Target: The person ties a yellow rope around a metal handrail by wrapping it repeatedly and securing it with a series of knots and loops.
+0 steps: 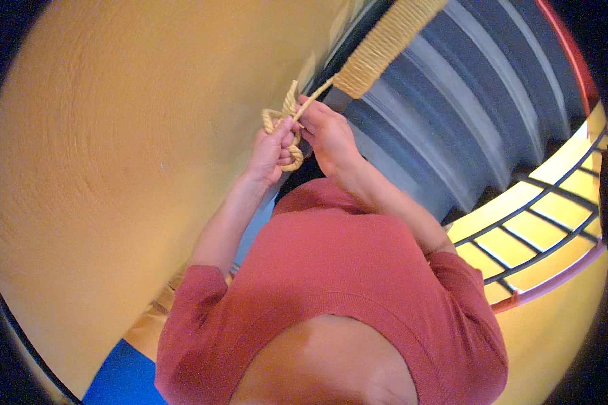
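Observation:
A tan twisted rope [291,162] hangs in several loops between my hands, in front of my chest. My left hand [273,152] is closed in a fist around the looped bundle. Close beside it, my right hand [328,135] has its fingers bent and its fingertips at the rope; part of its grip is hidden. From the hands a taut strand rises to the lower end of a rail [385,50]. That rail is wrapped closely in rope, turn against turn, and the bare dark part below the wrapping shows near my right hand.
Grey stairs [452,115] curve up along the right. A black metal railing [540,223] and a red handrail [574,54] edge them. A large yellow wall [128,135] fills the left side. Something blue [125,378] lies at the lower left.

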`<act>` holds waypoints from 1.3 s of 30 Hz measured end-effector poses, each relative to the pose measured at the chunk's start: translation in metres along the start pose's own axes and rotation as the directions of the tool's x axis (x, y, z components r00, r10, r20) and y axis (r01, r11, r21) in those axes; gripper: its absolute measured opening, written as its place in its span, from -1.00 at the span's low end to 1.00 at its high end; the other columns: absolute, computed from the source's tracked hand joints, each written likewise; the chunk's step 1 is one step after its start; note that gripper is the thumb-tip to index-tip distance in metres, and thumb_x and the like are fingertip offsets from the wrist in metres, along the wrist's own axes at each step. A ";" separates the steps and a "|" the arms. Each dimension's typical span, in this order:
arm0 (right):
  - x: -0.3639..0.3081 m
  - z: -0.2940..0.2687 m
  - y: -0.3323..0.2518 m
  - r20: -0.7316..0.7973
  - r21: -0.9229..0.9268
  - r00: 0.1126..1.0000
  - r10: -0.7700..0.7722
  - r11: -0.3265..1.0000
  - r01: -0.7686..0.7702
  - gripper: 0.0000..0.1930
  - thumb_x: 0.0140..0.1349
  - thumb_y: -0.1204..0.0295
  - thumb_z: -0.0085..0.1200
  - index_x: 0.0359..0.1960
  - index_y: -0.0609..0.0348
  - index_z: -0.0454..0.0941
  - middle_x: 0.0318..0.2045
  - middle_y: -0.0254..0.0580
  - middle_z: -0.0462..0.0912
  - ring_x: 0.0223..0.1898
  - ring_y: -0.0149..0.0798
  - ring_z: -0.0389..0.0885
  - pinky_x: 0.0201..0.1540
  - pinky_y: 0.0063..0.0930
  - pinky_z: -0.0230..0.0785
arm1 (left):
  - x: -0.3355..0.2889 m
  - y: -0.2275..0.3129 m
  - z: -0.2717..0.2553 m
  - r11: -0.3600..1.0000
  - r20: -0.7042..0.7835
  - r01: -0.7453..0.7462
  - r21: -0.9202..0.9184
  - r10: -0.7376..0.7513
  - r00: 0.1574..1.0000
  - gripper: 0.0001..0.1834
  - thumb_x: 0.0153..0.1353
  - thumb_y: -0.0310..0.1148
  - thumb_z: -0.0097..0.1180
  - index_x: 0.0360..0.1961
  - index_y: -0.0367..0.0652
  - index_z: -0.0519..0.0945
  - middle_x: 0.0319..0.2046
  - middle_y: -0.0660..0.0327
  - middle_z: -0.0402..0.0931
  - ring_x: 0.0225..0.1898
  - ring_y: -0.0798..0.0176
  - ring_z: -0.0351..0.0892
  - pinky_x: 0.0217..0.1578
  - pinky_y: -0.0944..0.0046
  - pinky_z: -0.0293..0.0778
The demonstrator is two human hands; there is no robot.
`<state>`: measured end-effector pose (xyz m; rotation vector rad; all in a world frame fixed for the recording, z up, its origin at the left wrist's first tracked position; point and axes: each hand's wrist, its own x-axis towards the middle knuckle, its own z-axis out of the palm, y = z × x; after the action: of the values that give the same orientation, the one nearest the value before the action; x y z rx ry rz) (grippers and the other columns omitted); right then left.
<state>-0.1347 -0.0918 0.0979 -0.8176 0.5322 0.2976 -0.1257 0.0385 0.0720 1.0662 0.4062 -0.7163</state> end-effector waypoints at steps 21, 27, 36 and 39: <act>-0.021 0.017 -0.018 -0.128 0.147 0.990 0.059 0.988 -0.040 -0.65 0.31 0.30 -0.18 -0.03 0.33 0.35 -0.11 -0.06 0.52 -0.06 -0.17 0.45 0.08 -0.34 0.22 | -0.007 0.011 0.003 0.992 0.243 -0.086 0.094 0.061 0.968 -0.80 0.25 -0.21 0.01 -0.44 -0.08 0.45 -0.71 0.47 0.24 -0.77 0.59 0.09 -0.80 0.50 -0.02; -0.020 -0.014 -0.043 0.235 0.600 0.961 0.145 0.756 -0.261 -0.71 0.31 0.41 -0.24 -0.06 0.36 0.40 -0.44 -0.24 0.53 -0.37 -0.34 0.49 -0.18 -0.45 0.37 | -0.031 -0.001 0.061 0.954 0.167 -0.297 -0.042 0.300 0.939 -0.85 0.24 -0.28 0.02 -0.37 -0.12 0.45 -0.63 0.44 0.31 -0.67 0.59 0.20 -0.71 0.52 0.10; -0.026 0.015 -0.063 -0.156 0.184 0.969 0.190 0.970 -0.161 -0.83 0.27 0.45 -0.21 -0.41 0.29 0.38 -0.64 -0.37 0.31 -0.60 -0.47 0.24 -0.51 -0.59 0.18 | -0.030 -0.025 0.084 0.678 0.109 -0.615 0.402 0.631 0.768 -0.84 0.22 -0.44 -0.03 -0.20 -0.25 0.50 -0.44 0.34 0.45 -0.46 0.51 0.37 -0.50 0.44 0.32; -0.008 -0.052 -0.059 0.152 0.181 0.965 0.212 0.954 -0.239 -0.82 0.29 0.42 -0.21 -0.40 0.24 0.39 -0.61 -0.40 0.35 -0.56 -0.49 0.29 -0.49 -0.61 0.20 | -0.036 -0.043 0.095 0.707 0.077 -0.469 0.529 0.511 0.856 -0.84 0.23 -0.46 -0.05 -0.21 -0.25 0.50 -0.49 0.33 0.44 -0.50 0.50 0.36 -0.53 0.43 0.30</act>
<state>-0.1322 -0.1697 0.1087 -0.5391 0.5231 0.4978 -0.1850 -0.0472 0.1082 1.6554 -0.0441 -0.2980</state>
